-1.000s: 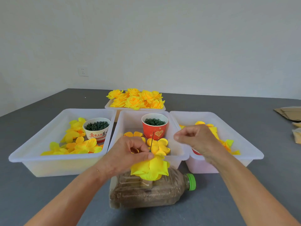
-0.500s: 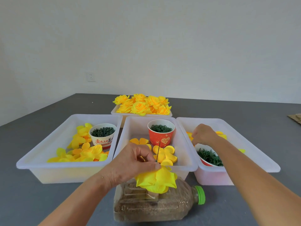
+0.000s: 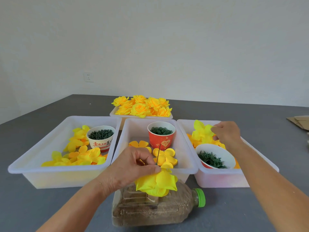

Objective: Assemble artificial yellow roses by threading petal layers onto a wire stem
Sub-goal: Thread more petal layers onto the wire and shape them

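Yellow fabric petal layers [image 3: 156, 182], already threaded, sit bunched on a thin dark wire stem [image 3: 158, 154] that stands upright above a clear plastic bottle [image 3: 157, 208] lying on its side, filled with brown grain and capped in green. Left hand [image 3: 132, 166]: fingers curled, thumb and forefinger pinching the bunched layers at the base of the wire. Right hand [image 3: 226, 133]: raised over the right bin [image 3: 222, 180], fingertips pinching a loose yellow petal layer [image 3: 201, 132]. Three translucent white bins stand side by side on a grey table [image 3: 234, 206]. Left bin [image 3: 55, 176]: loose yellow petals and a white paper cup [image 3: 101, 138] of dark green parts. Centre bin [image 3: 185, 158]: orange-yellow petal pieces [image 3: 164, 158] and a red paper cup [image 3: 161, 136] of green rings. The right bin also holds more petals and a red-and-white bowl [image 3: 215, 156] of green leaf-like pieces. Behind these, a fourth tray [image 3: 117, 115] carries finished yellow roses [image 3: 142, 107]. Brown cardboard [image 3: 299, 121] lies at the table's far right edge. A wall socket [image 3: 88, 77] is on the white wall.
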`<state>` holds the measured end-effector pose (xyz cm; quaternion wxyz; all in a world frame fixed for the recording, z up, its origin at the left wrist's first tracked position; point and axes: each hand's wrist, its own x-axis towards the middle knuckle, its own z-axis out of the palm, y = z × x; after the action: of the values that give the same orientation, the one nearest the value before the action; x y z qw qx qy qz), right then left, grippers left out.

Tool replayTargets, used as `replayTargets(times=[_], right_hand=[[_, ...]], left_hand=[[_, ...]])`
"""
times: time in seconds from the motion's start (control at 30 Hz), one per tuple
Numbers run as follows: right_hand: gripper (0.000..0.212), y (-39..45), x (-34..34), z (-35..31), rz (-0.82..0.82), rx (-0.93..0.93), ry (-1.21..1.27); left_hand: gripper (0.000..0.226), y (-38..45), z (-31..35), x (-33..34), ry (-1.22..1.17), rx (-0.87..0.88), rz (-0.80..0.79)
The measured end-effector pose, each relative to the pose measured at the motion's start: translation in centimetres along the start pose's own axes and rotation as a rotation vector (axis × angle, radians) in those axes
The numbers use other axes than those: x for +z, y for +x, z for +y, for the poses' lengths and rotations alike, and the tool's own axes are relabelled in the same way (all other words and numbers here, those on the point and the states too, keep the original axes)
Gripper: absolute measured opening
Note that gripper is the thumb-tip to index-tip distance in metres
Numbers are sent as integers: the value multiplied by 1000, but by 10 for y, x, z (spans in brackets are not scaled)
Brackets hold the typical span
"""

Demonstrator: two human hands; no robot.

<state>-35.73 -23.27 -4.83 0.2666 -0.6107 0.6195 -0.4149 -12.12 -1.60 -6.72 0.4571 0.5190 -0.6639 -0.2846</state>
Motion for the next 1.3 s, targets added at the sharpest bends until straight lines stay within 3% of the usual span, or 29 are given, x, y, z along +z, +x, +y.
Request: replayTargets(times=[0.1, 0.27, 0.83, 0.9, 1.0, 1.1, 1.2, 1.3], right_hand=[[27, -12, -19, 0, -58, 167, 455], [21, -38, -33, -1, -215, 254, 808], [7, -106, -2, -48, -622, 178, 992], [16, -117, 6, -53, -654, 137, 959], [29, -131, 18, -57, -606, 65, 874], [15, -144, 27, -58, -505, -69, 770], [20, -153, 33, -55, -294, -416, 513], [30, -158, 35, -49, -76, -770, 418]], left_hand=[[27, 0, -1, 1, -19, 2, 8], [23, -1, -1, 1, -14, 1, 12], [25, -3, -4, 1, -10, -7, 24], [26, -3, -3, 0, -8, -1, 26], [22, -4, -2, 1, -6, -4, 29], [18, -4, -2, 1, -11, -4, 27], [15, -5, -1, 1, -26, -9, 24], [14, -5, -2, 2, -26, -9, 38]])
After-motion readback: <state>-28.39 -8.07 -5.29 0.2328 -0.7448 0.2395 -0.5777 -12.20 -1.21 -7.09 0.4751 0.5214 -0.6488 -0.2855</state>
